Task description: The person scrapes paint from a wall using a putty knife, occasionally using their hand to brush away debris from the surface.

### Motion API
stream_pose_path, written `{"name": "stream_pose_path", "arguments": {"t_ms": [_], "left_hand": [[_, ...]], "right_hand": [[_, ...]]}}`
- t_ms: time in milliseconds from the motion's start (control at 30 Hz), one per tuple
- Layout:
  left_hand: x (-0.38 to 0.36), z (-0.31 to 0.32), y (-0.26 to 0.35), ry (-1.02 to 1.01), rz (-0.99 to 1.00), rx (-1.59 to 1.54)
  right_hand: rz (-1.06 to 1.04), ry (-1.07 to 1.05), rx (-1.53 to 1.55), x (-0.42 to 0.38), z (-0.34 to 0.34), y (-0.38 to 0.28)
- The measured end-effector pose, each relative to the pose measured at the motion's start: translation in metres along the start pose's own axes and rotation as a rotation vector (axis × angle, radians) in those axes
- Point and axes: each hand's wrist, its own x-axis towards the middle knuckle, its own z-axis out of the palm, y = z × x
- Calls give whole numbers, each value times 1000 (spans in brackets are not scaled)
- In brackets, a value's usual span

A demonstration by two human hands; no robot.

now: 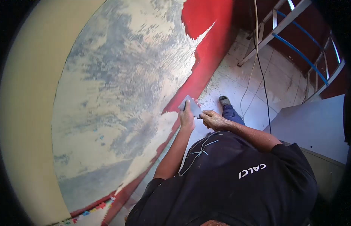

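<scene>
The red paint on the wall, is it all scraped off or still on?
Partly on. A strip of red paint remains beside the bare scraped patch, where both hands press a flat grey scraper.

head-worn view, looking steeply down, close beside wall point(119, 86)

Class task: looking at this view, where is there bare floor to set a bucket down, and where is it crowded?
Free: the tiled floor between the cables and the ladder. A flat grey panel also lies bare on the right. Crowded: by the wall, where both hands hold a scraper above the shoe.
</scene>
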Motion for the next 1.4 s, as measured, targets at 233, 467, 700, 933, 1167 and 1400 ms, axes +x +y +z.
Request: {"name": "stream_pose_path", "arguments": {"t_ms": [233,467,700,933,1167,1400], "left_hand": [[87,89,21,-48,147,53],[175,163,38,152,171,46],[215,219,37,183,242,-68],[239,210,38,225,225,-192],[254,197,17,132,290,-235],[285,177,-3,199,194,-189]], "right_hand": [[-221,-19,106,63,-105,-45],[-216,-160,102,131,-202,-92],[-54,-357,50,157,-292,-144],[-44,-296,106,177,-270,-156],[-79,-270,-85,199,-286,-142],[-162,-56,-206,244,-271,-91]]}}
